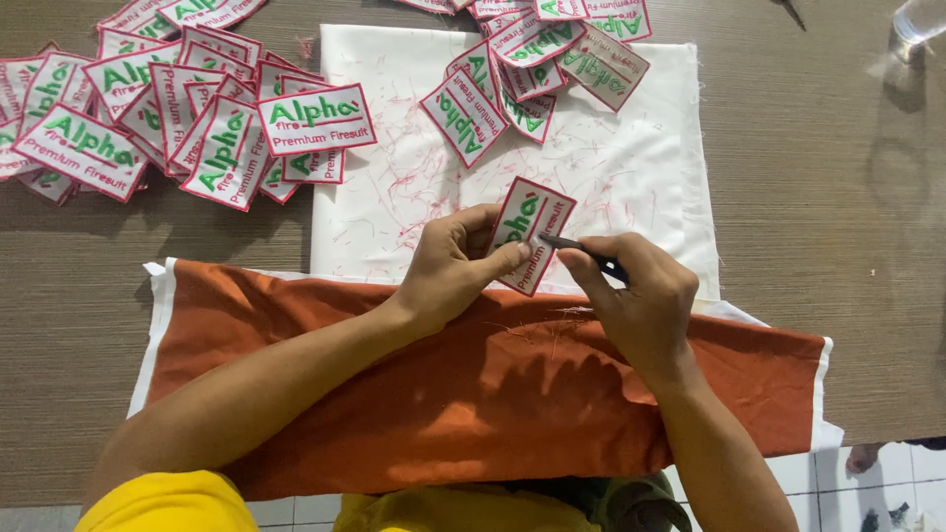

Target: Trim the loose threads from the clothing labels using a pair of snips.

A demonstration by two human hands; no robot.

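My left hand (455, 266) pinches a white embroidered patch (527, 229) with a red border and green lettering, holding it tilted above the white cloth (631, 167). My right hand (636, 296) grips a small dark pointed tool (581, 251) whose tip touches the patch's right edge. Both hands hover over the border between the white cloth and an orange-brown cloth (493, 394) spread along the table's near edge.
A big heap of like patches (177, 108) lies at the far left, a smaller heap (537, 69) at the top middle. Red thread scraps litter the white cloth. A clear bottle (916, 20) stands at the top right on the brown table (838, 246).
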